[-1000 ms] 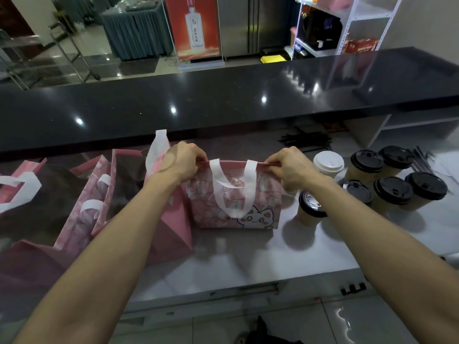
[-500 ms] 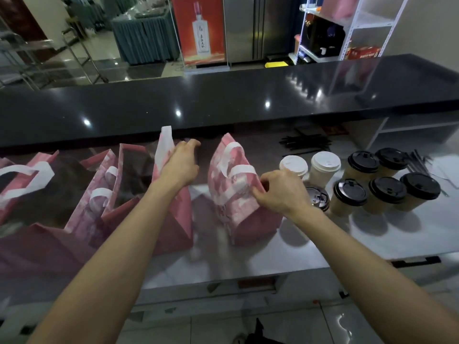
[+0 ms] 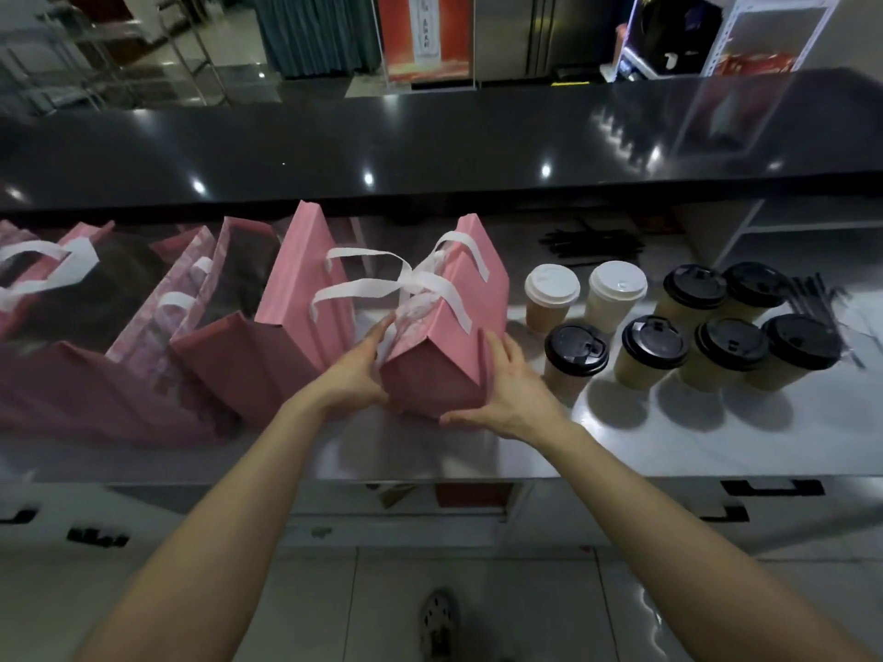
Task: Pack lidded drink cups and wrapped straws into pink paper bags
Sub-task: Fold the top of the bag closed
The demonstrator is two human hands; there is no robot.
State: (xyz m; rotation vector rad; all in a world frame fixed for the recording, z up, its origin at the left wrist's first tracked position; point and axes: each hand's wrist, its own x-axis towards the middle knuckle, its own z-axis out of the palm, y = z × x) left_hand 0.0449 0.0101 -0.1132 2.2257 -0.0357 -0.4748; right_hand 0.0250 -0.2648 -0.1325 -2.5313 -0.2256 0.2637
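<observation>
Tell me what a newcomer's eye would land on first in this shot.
First, the pink paper bag at the centre of the white counter, white handles splayed on top, with the left hand and right hand pressed flat against its sides. Next, the cluster of lidded cups to its right: two white-lidded cups behind, six black-lidded cups around them. More pink bags stand open along the left.

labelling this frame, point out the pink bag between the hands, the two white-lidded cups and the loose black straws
pink bag [image 3: 470,289]: head view, on its right side panel.
left white-lidded cup [image 3: 552,281]: head view, on its lid.
right white-lidded cup [image 3: 617,279]: head view, on its lid.
black straws [image 3: 592,245]: head view, middle of the pile.
</observation>
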